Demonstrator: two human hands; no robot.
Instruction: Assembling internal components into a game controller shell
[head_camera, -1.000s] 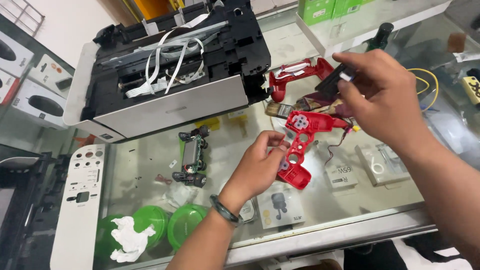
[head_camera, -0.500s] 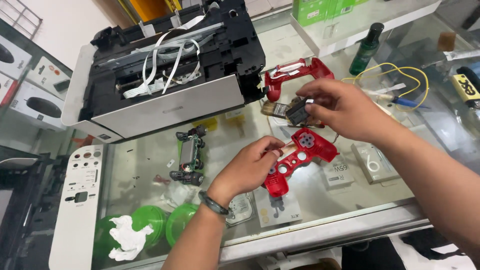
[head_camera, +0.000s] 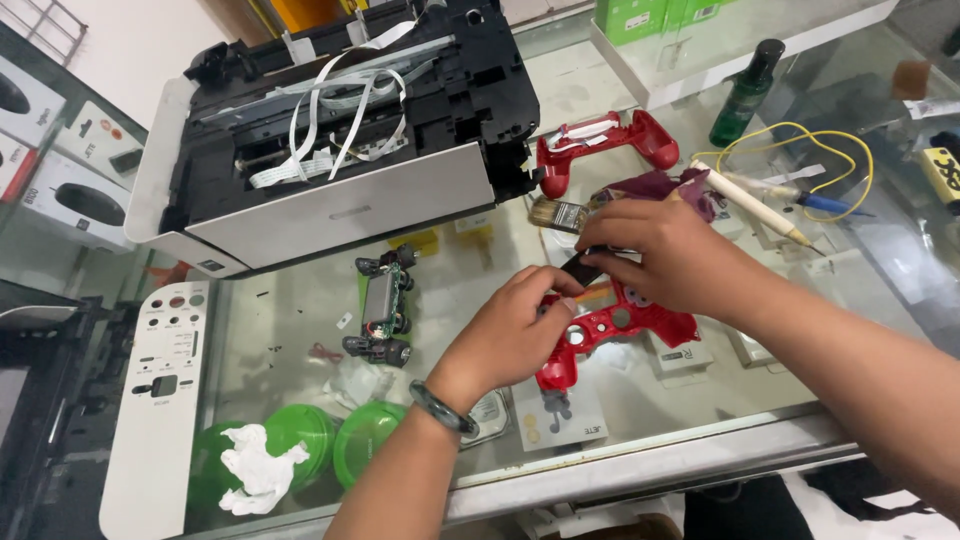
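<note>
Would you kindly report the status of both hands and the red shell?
Left hand steadying red controller shell on glass counter. Right hand pinching small black part over it. Nothing blocking.

My left hand (head_camera: 515, 330) and right hand (head_camera: 665, 262) meet over the controller shell (head_camera: 610, 330) on the glass counter (head_camera: 700, 420). Left of it lies the circuit board (head_camera: 382, 308); behind that, the opened printer (head_camera: 340, 130). Another shell half (head_camera: 605, 145) lies behind my hands, the bottle (head_camera: 745, 90) further right.

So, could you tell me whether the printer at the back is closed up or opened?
Opened: the printer has no top cover, leaving white ribbon cables and black inner frame exposed.
</note>
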